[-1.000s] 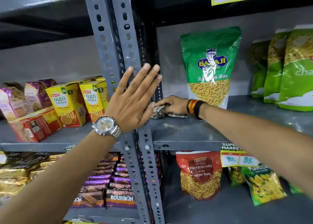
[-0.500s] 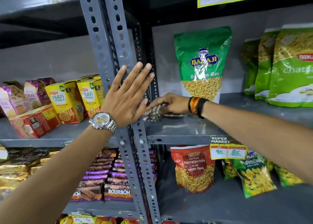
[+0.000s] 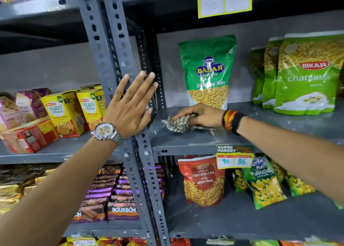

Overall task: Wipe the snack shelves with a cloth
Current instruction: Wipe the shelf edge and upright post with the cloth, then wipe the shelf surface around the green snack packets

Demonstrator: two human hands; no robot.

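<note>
My right hand [image 3: 202, 115] presses a crumpled striped grey cloth [image 3: 176, 123] onto the grey metal shelf [image 3: 270, 128], near its left end and just in front of a green Balaji sev bag [image 3: 207, 72]. The cloth is bunched under my fingers and sticks out to the left. My left hand [image 3: 130, 106] lies flat, fingers spread, against the perforated grey upright posts [image 3: 111, 46] between the two shelf bays. It holds nothing. A watch sits on that wrist.
Green Bikaji bags [image 3: 305, 74] stand at the shelf's right. Yellow Nutri Choice boxes [image 3: 63, 113] and a red box [image 3: 29, 134] fill the left bay. Below hang a price tag [image 3: 234, 156], a red Navratan Mix bag [image 3: 202, 180], puffcorn packs [image 3: 264, 182] and Bourbon packs [image 3: 122, 209].
My right hand has slid the cloth to the right, away from the upright post and out along the shelf. My left hand stays flat on the post.
</note>
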